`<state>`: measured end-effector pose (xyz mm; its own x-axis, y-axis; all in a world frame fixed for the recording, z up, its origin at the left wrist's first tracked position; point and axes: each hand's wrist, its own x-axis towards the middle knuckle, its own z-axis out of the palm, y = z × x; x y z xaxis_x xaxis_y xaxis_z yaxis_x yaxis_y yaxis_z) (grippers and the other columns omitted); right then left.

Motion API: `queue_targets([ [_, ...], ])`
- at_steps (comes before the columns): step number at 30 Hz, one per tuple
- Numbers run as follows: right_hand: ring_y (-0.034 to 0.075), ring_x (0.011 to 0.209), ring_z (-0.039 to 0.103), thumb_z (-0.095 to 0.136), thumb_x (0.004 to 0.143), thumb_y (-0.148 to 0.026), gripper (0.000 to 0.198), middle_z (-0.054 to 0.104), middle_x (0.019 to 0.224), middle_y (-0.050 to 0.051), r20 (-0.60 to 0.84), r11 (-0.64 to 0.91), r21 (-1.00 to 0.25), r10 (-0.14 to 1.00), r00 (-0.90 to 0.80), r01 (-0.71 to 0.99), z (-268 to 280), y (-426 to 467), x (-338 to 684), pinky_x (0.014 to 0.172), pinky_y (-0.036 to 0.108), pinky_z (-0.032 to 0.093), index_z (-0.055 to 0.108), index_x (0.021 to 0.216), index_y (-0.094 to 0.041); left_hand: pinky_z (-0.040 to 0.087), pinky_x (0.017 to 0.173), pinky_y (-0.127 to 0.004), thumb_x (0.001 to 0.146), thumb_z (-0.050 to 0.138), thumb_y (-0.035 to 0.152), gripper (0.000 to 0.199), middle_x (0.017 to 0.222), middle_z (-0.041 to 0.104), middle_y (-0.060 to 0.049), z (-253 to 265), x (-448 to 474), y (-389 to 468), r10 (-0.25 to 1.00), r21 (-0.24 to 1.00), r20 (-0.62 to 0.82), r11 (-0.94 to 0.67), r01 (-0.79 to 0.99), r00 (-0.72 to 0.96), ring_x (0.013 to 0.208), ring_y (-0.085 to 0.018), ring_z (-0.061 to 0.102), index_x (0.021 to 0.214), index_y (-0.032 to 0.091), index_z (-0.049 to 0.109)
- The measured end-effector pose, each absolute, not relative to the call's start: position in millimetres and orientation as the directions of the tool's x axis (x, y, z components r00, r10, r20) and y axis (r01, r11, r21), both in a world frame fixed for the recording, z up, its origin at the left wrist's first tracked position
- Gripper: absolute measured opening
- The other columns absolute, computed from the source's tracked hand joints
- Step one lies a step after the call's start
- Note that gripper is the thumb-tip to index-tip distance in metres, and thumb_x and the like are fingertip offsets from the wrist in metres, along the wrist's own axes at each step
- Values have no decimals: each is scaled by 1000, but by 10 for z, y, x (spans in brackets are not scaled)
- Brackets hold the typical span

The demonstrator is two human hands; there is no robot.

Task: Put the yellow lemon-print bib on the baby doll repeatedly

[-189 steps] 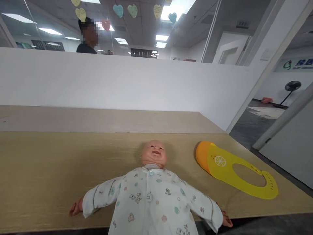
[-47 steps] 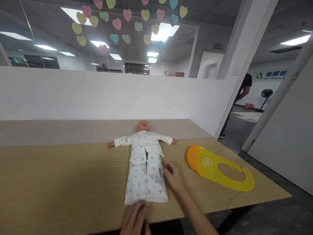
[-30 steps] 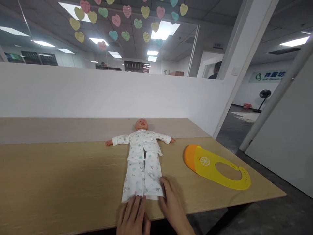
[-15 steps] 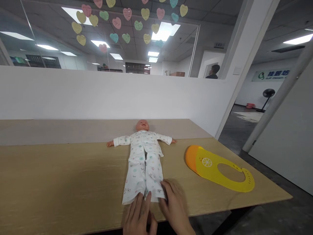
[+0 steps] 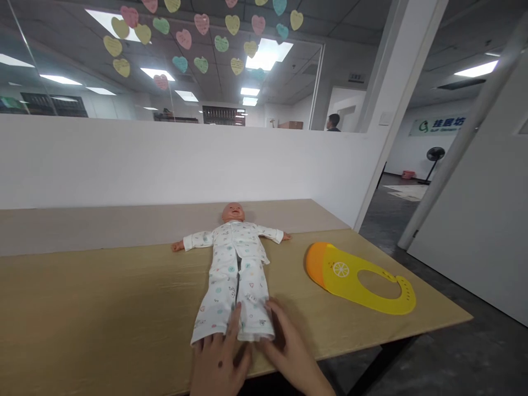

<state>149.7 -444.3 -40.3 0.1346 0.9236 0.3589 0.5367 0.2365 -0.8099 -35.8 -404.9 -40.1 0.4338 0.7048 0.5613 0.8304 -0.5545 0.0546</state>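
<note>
A baby doll [image 5: 233,212] lies on its back on the table, arms spread, in a white printed top [image 5: 239,239] and matching trousers [image 5: 225,283]. At the hem of the trouser leg on the left is my left hand [image 5: 220,363], fingers stretched out. Its index finger points up between the two legs, while the other fingertips are hidden at the hem. My right hand [image 5: 291,349] touches the outer edge of the other trouser leg, with its index finger along the side and its thumb by the hem, apart from each other.
To the right on the table [image 5: 103,308] lies a yellow silicone bib [image 5: 355,275] with an orange pocket. Behind the table stands a white wall [image 5: 165,165] with glass above. A person [image 5: 333,122] shows beyond the glass, and a door [image 5: 474,181] stands at the right.
My left hand has shifted left, its fingers going from on the cloth to the hem, and the left trouser leg spreads wider. My right hand stays by its leg. The view has turned slightly right.
</note>
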Motion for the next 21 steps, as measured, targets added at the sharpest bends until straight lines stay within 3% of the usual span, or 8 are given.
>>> queue_targets([
  [4, 24, 133, 40, 58, 82, -31, 57, 43, 144, 11, 318, 237, -917, 921, 227, 322, -443, -4510, 1666, 111, 45, 35, 42, 136, -24, 47, 86, -42, 89, 47, 38, 55, 112, 67, -12, -453, -346, -3993, 686, 14, 581, -546, 838, 437, 104, -29, 59, 141, 22, 43],
  [7, 24, 132, 42, 59, 82, -35, 50, 45, 142, 11, 285, 208, -950, 883, 374, 234, -493, -4563, 1901, 109, 46, 36, 48, 130, -24, 49, 76, -37, 91, 44, 35, 48, 96, 70, -10, -508, -355, -3969, 682, 7, 568, -563, 826, 460, 85, -24, 63, 136, 20, 50],
  [10, 24, 125, 50, 61, 80, -38, 46, 52, 135, 11, 260, 182, -963, 819, 512, 198, -521, -4638, 2252, 107, 46, 39, 53, 123, -24, 48, 66, -32, 91, 44, 32, 42, 79, 67, -7, -536, -371, -3978, 675, -6, 573, -565, 825, 466, 69, -21, 61, 128, 18, 56],
  [14, 23, 107, 60, 68, 71, -40, 50, 62, 117, 11, 253, 95, -959, 710, 658, 266, -507, -4807, 2799, 94, 41, 48, 55, 115, -21, 48, 66, -33, 90, 47, 31, 39, 69, 64, -6, -524, -374, -4001, 673, -9, 609, -524, 852, 420, 67, -21, 61, 123, 17, 60],
  [17, 19, 82, 62, 74, 60, -39, 51, 65, 88, 4, 261, -18, -944, 573, 777, 330, -474, -4958, 3160, 77, 33, 53, 60, 105, -19, 49, 70, -35, 90, 45, 31, 40, 83, 69, -10, -485, -361, -4005, 680, 0, 593, -537, 844, 432, 75, -23, 64, 124, 18, 60],
  [19, 16, 69, 60, 74, 55, -39, 50, 62, 77, 1, 200, 0, -973, 492, 847, 230, -449, -5044, 3365, 65, 29, 53, 61, 99, -19, 50, 78, -37, 91, 44, 33, 42, 102, 70, -11, -439, -355, -4006, 699, 42, 563, -557, 830, 440, 93, -26, 64, 129, 21, 57],
  [21, 15, 69, 60, 74, 53, -36, 47, 63, 80, 2, 102, 127, -991, 428, 898, 52, -430, -5112, 3565, 62, 28, 54, 61, 94, -18, 50, 86, -40, 91, 45, 38, 45, 112, 68, -9, -385, -353, -4009, 740, 117, 513, -562, 819, 434, 109, -28, 60, 134, 26, 52],
])
